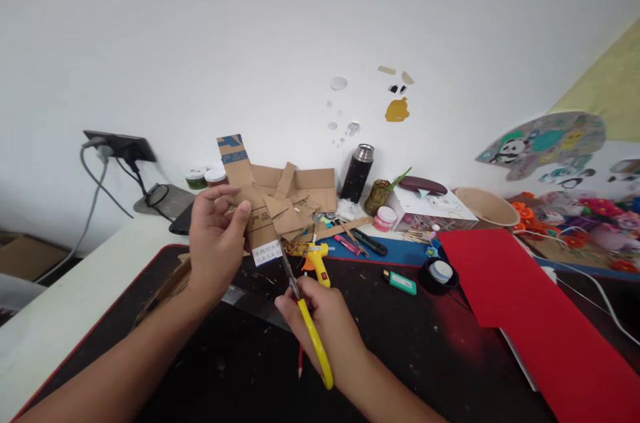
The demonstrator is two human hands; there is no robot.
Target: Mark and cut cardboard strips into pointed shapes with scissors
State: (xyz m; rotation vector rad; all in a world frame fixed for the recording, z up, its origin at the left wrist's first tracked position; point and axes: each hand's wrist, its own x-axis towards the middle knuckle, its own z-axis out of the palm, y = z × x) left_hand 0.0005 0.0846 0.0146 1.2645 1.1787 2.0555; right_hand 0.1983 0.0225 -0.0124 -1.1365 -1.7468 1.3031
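Observation:
Pinched between the thumb and fingers of my left hand [217,233] is a long strip of cardboard [237,166] with blue print at its top and a white label at its lower end. My right hand [327,323] is closed on yellow-handled scissors [315,343]. The scissor blades point up and left, and their tips meet the cardboard's right edge beside the label. Behind the strip lies a heap of cardboard scraps [315,186]. A yellow glue gun [319,263] lies just beyond my right hand.
A metal ruler [255,305] and a red pencil [301,363] lie on the black mat [400,356]. Behind are a black flask [357,173], a green cutter [370,242] and a pink-lidded jar [385,218]. Red sheets [525,303] cover the right side, near a black holder [439,276].

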